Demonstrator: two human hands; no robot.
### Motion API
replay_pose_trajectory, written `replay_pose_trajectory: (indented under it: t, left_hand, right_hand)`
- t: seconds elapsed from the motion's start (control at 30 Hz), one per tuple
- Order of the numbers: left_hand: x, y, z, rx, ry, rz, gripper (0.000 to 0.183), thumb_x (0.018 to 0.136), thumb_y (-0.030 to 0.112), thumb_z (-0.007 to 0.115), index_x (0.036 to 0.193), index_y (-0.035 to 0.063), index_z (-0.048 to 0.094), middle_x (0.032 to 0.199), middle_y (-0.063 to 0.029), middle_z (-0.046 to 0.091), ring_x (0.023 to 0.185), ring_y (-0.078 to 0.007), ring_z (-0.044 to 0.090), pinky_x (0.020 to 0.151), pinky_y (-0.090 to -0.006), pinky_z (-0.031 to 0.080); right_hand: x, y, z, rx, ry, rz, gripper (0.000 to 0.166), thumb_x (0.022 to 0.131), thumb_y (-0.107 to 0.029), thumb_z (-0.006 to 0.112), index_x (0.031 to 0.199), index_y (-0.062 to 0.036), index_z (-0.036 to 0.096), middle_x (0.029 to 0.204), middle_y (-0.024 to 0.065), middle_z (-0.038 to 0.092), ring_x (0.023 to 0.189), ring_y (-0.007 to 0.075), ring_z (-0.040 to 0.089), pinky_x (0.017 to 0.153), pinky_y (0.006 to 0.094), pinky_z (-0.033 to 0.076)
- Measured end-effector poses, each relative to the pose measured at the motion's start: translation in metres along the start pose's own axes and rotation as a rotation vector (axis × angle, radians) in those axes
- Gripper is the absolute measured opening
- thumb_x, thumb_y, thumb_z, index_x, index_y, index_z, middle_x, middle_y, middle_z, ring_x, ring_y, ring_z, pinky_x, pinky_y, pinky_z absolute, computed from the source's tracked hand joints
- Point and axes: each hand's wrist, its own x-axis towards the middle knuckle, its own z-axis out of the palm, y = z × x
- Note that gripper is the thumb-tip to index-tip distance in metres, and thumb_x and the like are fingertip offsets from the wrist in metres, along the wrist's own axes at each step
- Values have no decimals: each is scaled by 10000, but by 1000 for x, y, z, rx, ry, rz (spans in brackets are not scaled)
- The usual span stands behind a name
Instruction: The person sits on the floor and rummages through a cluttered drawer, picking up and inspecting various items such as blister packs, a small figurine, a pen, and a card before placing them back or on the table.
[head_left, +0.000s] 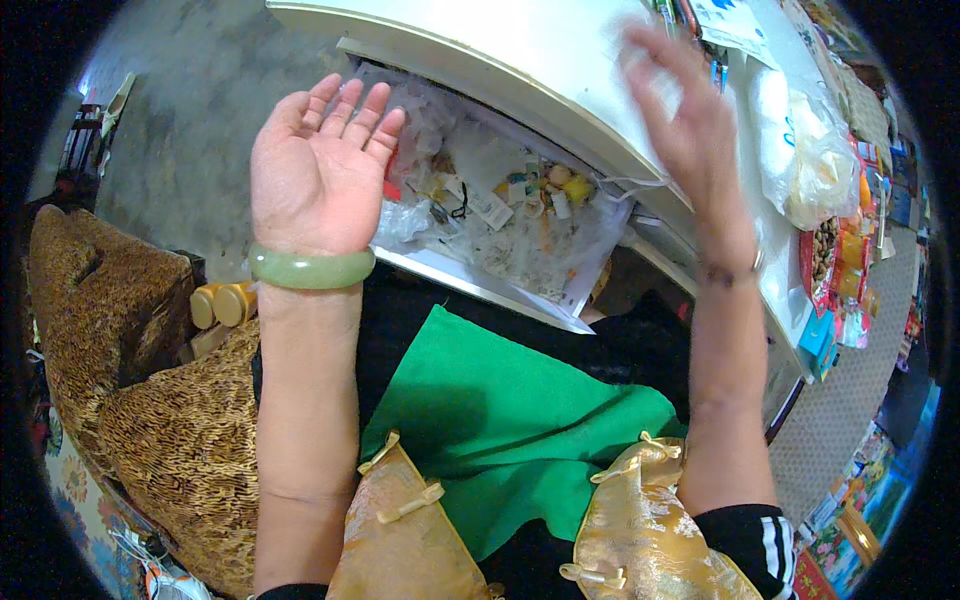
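Palm up and empty, my left hand (319, 169) is raised over the left end of an open drawer (480, 277), with a pale green bangle (311, 270) around the wrist. My right hand (682, 112), blurred, hangs above the white tabletop (540, 45) with fingers spread and nothing visible in it. Inside the drawer lie crumpled clear plastic bags (405, 221), paper scraps, a yellow item (577, 189) and other small things. A green cloth (510, 390) covers my lap, between two gold brocade pieces (412, 525) with knotted fastenings.
Plastic bags (817, 165), a red tray of nuts (821, 255) and a blue box (817, 334) line the table's right side. Brown patterned fabric (187, 427) covers a seat at left, beside gold-lidded jars (234, 304). Grey floor (187, 127) shows at upper left.
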Motion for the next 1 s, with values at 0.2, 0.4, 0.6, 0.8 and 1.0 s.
replay_pose_trajectory:
  t: [0.2,0.4,0.6,0.8,1.0]
  left_hand:
    - [-4,-3,-5,227,-285,26,233,860,123,422,1024,-22,505,1060,-160,543,983,-258,524,888,-379,407]
    - [-44,-66,-10,1503,-992,339,101,769,73,531,831,5,573,780,-104,578,738,-226,572,682,-319,455]
    - [-80,-121,-52,2272,-1628,-6,255,804,270,527,904,52,616,928,-126,588,887,-258,572,786,-389,426]
    - [-91,-123,-49,2232,-1808,-312,217,796,182,480,902,60,625,925,-130,610,861,-259,601,793,-406,425]
    - [-86,-127,-50,2215,-1796,-201,218,790,195,481,875,58,627,907,-129,614,856,-254,603,792,-403,420]
  right_hand:
    - [-138,34,98,-312,-960,242,505,762,-260,603,1203,-58,465,1281,197,405,1059,316,500,914,405,372]
    - [-205,115,123,-824,-861,412,591,739,-260,588,1268,-81,395,1330,201,318,1196,336,344,942,485,297]
    - [-245,117,172,-430,-869,581,351,813,-149,456,1143,-35,485,1238,209,396,1064,362,477,881,439,397]
    - [-205,53,161,-36,-1106,356,281,799,-200,488,1012,-26,542,994,220,559,922,337,557,818,413,448]
    - [-187,119,139,-372,-353,367,403,742,-180,551,1105,-24,469,1154,212,481,1034,369,490,858,409,420]
